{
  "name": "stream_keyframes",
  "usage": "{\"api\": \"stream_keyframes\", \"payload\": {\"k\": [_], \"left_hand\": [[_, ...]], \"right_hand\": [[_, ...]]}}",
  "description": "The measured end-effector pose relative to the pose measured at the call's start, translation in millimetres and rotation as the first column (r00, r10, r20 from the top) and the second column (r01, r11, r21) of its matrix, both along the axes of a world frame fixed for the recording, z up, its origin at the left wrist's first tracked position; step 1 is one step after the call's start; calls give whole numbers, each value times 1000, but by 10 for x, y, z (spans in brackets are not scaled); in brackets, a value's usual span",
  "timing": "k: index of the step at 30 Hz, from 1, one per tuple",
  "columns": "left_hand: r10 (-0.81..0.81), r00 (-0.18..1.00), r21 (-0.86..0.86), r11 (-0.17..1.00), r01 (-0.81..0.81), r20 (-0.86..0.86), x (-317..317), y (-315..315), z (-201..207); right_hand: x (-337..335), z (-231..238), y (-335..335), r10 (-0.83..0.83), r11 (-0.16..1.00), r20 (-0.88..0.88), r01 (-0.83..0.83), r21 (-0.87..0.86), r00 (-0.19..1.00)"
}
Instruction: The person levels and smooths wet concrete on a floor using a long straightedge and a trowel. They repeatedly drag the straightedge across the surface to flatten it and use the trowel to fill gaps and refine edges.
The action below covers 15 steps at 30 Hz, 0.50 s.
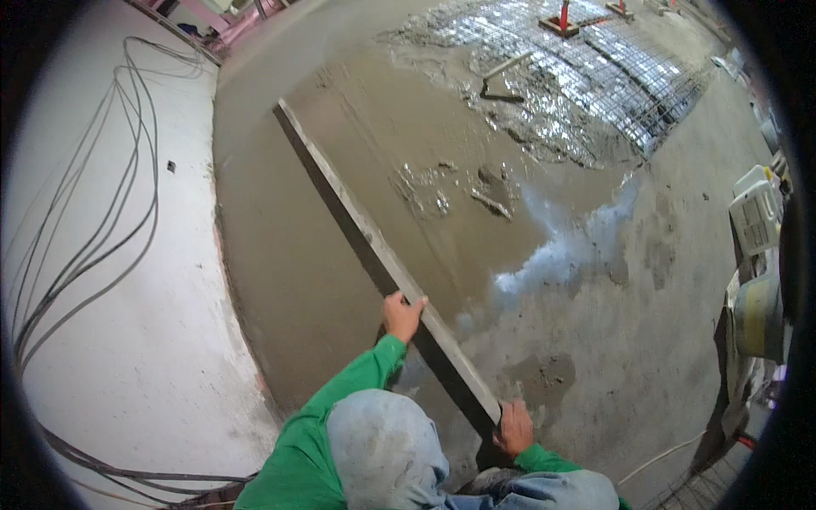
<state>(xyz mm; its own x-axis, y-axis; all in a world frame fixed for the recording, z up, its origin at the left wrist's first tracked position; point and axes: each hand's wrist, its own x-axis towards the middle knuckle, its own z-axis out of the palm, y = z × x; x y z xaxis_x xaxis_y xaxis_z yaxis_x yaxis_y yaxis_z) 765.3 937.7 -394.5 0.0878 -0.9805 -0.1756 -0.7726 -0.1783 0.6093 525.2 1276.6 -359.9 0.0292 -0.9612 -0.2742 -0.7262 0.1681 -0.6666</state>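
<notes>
A long straight screed bar (387,253) lies diagonally over smooth wet concrete (263,221), its far end up and to the left. My left hand (404,316) grips it partway along, thumb over the top edge. At the near end, my right hand (514,427) is closed around the bar's tip; some of its fingers are hidden. Rough lumps of wet concrete (425,183) sit to the right of the bar. My bent knees in pale, stained trousers are close below both hands.
A white wall (187,280) with hanging dark cables (127,195) borders the left. Wire mesh (629,85) shows at the far right, near a wooden frame with a red upright (563,17). A white jug (756,208) and a bucket (759,316) stand along the right edge.
</notes>
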Motion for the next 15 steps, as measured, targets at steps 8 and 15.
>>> {"api": "stream_keyframes", "payload": {"k": [8, 15], "left_hand": [[9, 998, -56, 998, -13, -67, -252, -69, 75], [3, 994, 2, 1000, -2, -109, -398, -162, 7]], "right_hand": [[-79, -58, -34, -39, 999, -28, 38, -31, 999], [-128, -56, -79, -61, 998, -79, 60, -15, 995]]}}
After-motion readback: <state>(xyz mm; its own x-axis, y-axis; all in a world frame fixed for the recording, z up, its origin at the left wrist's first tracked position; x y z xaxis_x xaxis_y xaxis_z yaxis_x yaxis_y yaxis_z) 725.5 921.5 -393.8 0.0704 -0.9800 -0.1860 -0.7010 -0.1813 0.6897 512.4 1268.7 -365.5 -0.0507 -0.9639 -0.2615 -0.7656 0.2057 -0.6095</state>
